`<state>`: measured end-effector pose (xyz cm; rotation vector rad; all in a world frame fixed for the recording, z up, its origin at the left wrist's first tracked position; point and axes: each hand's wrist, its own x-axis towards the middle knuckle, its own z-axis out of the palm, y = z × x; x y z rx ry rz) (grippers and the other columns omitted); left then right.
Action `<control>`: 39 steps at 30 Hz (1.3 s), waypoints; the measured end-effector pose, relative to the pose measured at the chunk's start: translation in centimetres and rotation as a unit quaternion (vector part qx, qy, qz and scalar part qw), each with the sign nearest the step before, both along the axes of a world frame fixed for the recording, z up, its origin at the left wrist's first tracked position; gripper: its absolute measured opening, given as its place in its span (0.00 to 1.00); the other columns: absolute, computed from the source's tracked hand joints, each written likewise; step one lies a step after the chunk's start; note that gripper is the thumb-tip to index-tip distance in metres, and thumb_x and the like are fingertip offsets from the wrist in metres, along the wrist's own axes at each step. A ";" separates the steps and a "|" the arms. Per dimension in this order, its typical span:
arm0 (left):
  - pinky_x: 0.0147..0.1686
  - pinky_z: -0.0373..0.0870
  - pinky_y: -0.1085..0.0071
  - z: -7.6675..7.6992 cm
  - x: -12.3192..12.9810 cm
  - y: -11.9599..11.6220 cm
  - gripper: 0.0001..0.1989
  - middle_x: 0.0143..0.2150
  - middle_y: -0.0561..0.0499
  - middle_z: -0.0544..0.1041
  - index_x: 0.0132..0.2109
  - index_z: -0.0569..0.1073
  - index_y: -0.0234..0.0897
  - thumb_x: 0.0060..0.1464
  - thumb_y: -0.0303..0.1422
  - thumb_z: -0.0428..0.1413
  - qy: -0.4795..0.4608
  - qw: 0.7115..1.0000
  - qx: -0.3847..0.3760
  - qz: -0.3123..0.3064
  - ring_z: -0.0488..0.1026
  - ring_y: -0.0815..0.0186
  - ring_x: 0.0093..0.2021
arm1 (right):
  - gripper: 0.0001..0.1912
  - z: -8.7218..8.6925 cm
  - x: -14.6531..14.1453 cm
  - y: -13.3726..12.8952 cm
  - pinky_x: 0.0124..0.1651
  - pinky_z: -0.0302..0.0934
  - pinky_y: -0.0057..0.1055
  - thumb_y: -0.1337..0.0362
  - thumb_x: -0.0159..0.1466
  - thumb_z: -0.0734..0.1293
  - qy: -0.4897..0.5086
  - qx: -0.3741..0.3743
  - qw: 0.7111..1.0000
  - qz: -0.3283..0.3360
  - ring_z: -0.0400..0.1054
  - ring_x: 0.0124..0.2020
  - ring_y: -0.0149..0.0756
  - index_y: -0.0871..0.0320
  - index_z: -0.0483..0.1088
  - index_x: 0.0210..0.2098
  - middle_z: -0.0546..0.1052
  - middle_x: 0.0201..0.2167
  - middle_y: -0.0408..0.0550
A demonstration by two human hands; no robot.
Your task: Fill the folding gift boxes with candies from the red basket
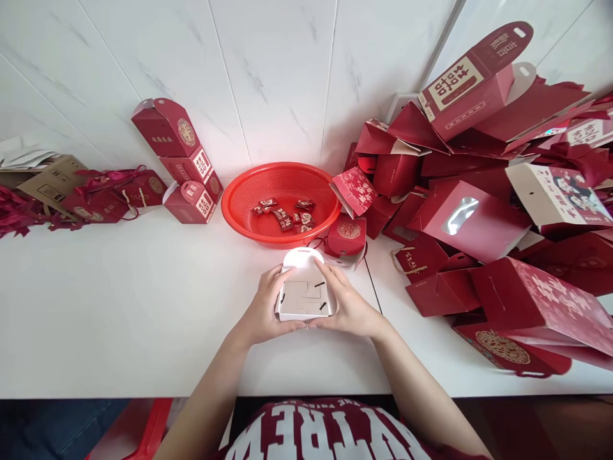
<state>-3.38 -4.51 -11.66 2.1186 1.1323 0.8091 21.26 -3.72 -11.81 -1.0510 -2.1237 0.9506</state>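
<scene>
An open cardboard box (304,291) shows its white inside, with a rounded flap standing at its far side and a few small dark marks within. My left hand (268,306) wraps round its left side, and my right hand (345,300) grips its right side. The thumbs of both come close together at the near edge. Just beyond the box stands a red plastic basket (282,237) with several small wrapped candies (286,220) in it.
Red boxes (189,203) are stacked left of the basket, with ribboned boxes (103,201) further left. A large heap of red boxes (472,217) fills the right side. A small red box (347,235) lies beside the basket on the white table (119,306).
</scene>
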 end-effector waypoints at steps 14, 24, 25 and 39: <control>0.68 0.42 0.39 1.6 0.1 0.0 0.51 0.74 0.35 0.38 0.70 0.50 0.42 0.46 0.51 0.66 0.077 0.996 0.039 0.018 0.39 0.38 0.73 | 0.52 0.9 0.1 0.1 0.71 0.39 0.58 0.45 0.56 0.73 -0.065 0.061 0.996 -0.010 0.48 0.70 0.54 0.52 0.45 0.69 0.57 0.67 0.59; 0.64 0.61 0.46 0.0 -0.2 2.5 0.54 0.66 0.38 0.59 0.72 0.48 0.45 0.44 0.39 0.69 -0.055 0.991 -0.062 -0.105 0.59 0.44 0.67 | 0.44 3.7 -0.5 1.6 0.64 0.51 0.59 0.52 0.52 0.76 -0.161 0.058 0.985 0.036 0.62 0.58 0.56 0.58 0.59 0.63 0.68 0.53 0.58; 0.64 0.60 0.45 -1.0 0.0 2.4 0.56 0.67 0.38 0.58 0.72 0.43 0.45 0.45 0.40 0.68 -0.104 0.985 -0.077 -0.112 0.59 0.45 0.67 | 0.45 3.6 -0.6 1.9 0.63 0.53 0.58 0.52 0.51 0.76 -0.156 0.056 0.985 0.041 0.63 0.57 0.56 0.57 0.59 0.63 0.68 0.53 0.58; 0.60 0.64 0.45 -2.6 0.3 3.1 0.58 0.65 0.37 0.62 0.68 0.48 0.44 0.37 0.41 0.73 -0.192 0.972 -0.116 -0.063 0.62 0.44 0.65 | 0.74 -4.1 -2.1 1.7 0.70 0.45 0.47 0.36 0.50 0.74 0.225 -0.078 0.969 0.063 0.42 0.73 0.47 0.51 0.16 0.71 0.39 0.73 0.61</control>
